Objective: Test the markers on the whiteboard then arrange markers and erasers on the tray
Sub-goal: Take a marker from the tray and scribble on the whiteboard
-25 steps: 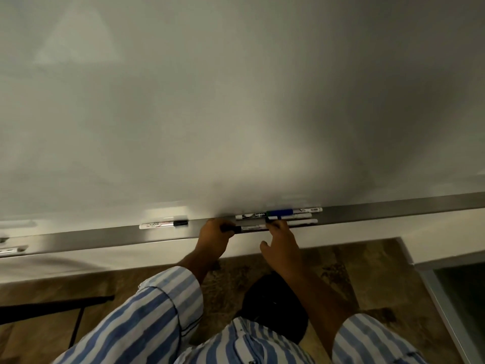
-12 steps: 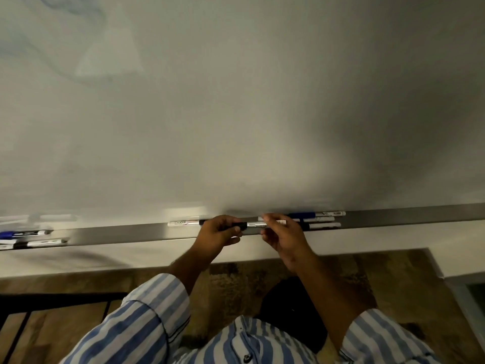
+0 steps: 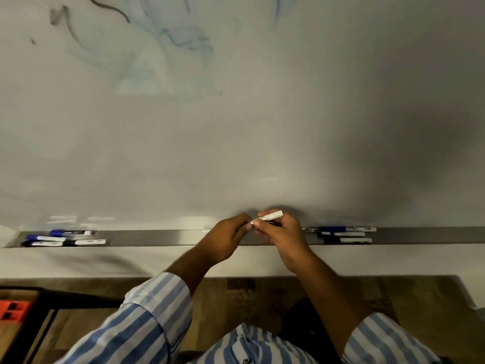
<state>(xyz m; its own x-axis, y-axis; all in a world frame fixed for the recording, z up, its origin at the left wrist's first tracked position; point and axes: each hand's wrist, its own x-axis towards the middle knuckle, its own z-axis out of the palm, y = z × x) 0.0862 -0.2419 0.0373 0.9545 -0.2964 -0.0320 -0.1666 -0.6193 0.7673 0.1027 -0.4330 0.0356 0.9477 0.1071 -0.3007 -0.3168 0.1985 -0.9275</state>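
I hold a white marker (image 3: 270,216) just above the grey tray (image 3: 157,237) in front of the whiteboard (image 3: 249,127). My right hand (image 3: 282,236) grips its barrel, the far end sticking up to the right. My left hand (image 3: 227,239) is curled at the marker's near end, pinching it; what sits under those fingers is hidden. Three markers (image 3: 343,234) lie on the tray to the right of my hands. Several blue and black capped markers (image 3: 63,238) lie at the tray's left end.
Faint blue and black scribbles (image 3: 168,40) smear the upper left of the whiteboard. Below the tray is a white wall strip, then a brown floor. A dark-framed piece of furniture with an orange object (image 3: 14,310) stands at the lower left.
Both hands lifted a marker off the tray and now hold it just above it. The view shifted right and up, showing the scribbles and the tray's left end.
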